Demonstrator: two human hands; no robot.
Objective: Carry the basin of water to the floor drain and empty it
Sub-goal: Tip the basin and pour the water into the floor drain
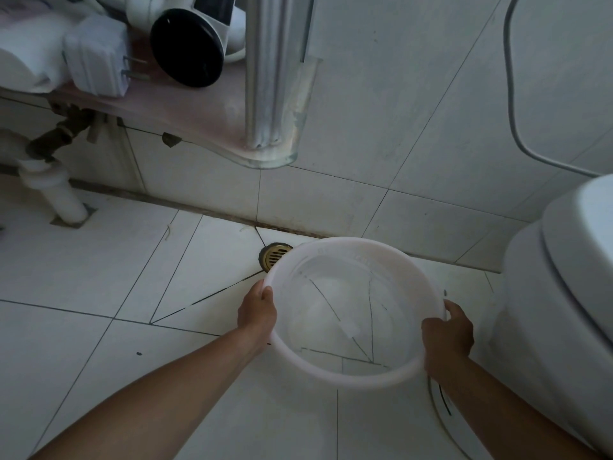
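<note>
Both hands hold a round, translucent white plastic basin point(355, 310) above the tiled floor point(99, 277), close to the base of the wall. The left hand point(258, 315) is closed on the rim at the basin's left side, thumb hooked over the edge and fingers underneath. The right hand point(447, 336) grips the rim at the right, nearer side, fingers curled around the outside. The basin is circular, so it has no long axis; its mouth opens upward toward the camera, and whether it is tilted cannot be told. Clear water lies in the bottom, and the dark grout lines of the floor show through it and through the basin's wall.

The far left part of the rim overlaps the brass floor drain point(275, 255), a round slotted grate set in the floor just beside the wall's foot; about half of the grate is visible beyond the rim.

To the right stands a white toilet point(564, 293), near the right hand. Up left, a glass shelf point(199, 121) juts from the wall, carrying a white hair dryer with a black end point(187, 51) and a white plug adapter point(96, 61). Below the shelf, a white drain pipe point(56, 190) runs into the floor. A grey cable point(510, 94) hangs on the tiled wall point(398, 94).
</note>
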